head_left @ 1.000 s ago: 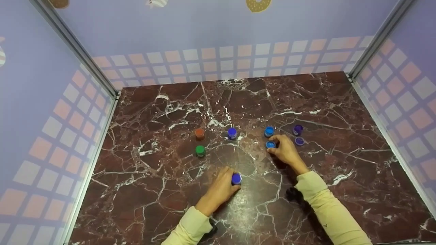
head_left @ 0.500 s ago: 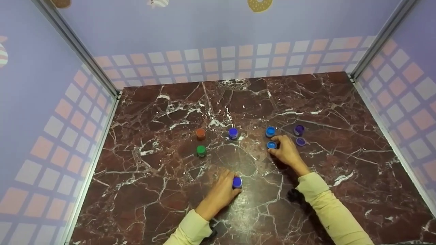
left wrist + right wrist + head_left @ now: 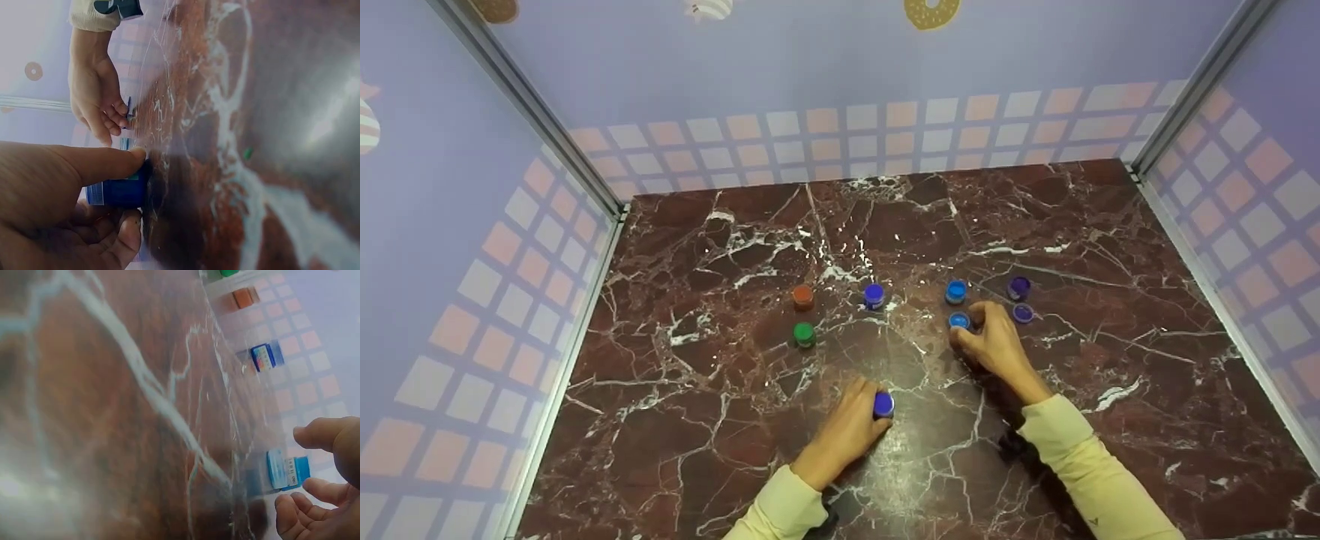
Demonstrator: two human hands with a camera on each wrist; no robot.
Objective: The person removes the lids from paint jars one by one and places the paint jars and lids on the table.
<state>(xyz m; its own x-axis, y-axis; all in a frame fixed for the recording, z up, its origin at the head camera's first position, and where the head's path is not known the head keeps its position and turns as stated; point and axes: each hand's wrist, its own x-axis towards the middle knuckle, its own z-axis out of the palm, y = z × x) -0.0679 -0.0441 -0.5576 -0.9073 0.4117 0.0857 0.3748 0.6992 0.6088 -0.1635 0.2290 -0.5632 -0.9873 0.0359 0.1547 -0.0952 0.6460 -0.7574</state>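
Lilac wall panels are enclosing a dark red marbled table, which is filling most of the head view. At right of centre, the right hand is hovering with thumb and fingertips spread apart, holding nothing. Low in the middle, the left hand is pinching a violet-blue jar between thumb and curled fingers. Across the middle, an orange jar, a green jar, another violet-blue jar, a light blue jar and a dark purple jar are standing. A purple lid and a light blue lid are lying below the last two; whether the right thumb is touching the light blue lid is unclear.
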